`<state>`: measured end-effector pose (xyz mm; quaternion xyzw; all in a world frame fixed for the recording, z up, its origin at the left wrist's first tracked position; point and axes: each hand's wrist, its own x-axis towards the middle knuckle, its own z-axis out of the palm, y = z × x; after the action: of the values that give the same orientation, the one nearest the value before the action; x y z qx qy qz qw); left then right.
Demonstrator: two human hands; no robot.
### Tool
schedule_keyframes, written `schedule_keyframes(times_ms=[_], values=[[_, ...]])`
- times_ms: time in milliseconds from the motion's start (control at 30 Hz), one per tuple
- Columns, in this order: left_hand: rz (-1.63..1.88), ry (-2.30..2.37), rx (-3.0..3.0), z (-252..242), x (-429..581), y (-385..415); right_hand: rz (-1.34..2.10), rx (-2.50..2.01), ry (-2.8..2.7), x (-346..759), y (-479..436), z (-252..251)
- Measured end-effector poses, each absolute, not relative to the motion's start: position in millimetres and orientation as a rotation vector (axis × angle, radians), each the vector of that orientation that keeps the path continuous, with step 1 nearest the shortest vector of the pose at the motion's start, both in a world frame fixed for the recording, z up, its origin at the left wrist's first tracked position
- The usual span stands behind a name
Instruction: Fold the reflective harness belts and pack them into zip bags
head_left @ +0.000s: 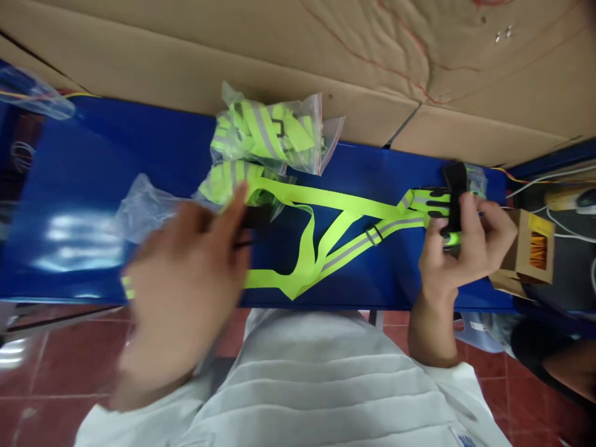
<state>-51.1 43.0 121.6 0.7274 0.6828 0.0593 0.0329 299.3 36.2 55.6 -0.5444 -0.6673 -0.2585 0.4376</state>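
Yellow-green strap (pixel 347 253): is lying in crossing bands across the centre of the head view, over the blue table (pixel 93 161).
Strap work: the person is apparently spreading and straightening the strap; the next move would likely be calling for separating its crossed bands.
Right hand (pixel 468 254): is standing fingers-up at centre right, thumb and forefinger pinching a black band (pixel 456 192) beside buckles (pixel 435 203).
Left hand (pixel 186 285): is slanting toward upper centre, its back showing, fingers bent; blur is hiding any grip.
Bagged straps (pixel 270 133): are resting at upper centre.
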Motion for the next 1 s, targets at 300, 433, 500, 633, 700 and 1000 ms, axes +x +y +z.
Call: schedule_keyframes(times_ms=[300,433,500,633,700,1000], values=[[-0.017,1.871,2.335,93,50,61,-0.326,-1.431,-1.694,222,4,48],[0.041,1.875,2.333,92,48,58,-0.298,-1.424,-1.699,216,13,40],[0.073,1.882,2.329,92,46,57,-0.288,-1.433,-1.713,215,17,38],[0.121,1.895,2.319,89,47,55,-0.272,-1.451,-1.733,213,19,39],[0.140,1.896,2.309,87,49,55,-0.292,-1.448,-1.721,213,19,40],[0.328,1.847,2.349,83,49,54,-0.319,-1.431,-1.744,220,23,43]])
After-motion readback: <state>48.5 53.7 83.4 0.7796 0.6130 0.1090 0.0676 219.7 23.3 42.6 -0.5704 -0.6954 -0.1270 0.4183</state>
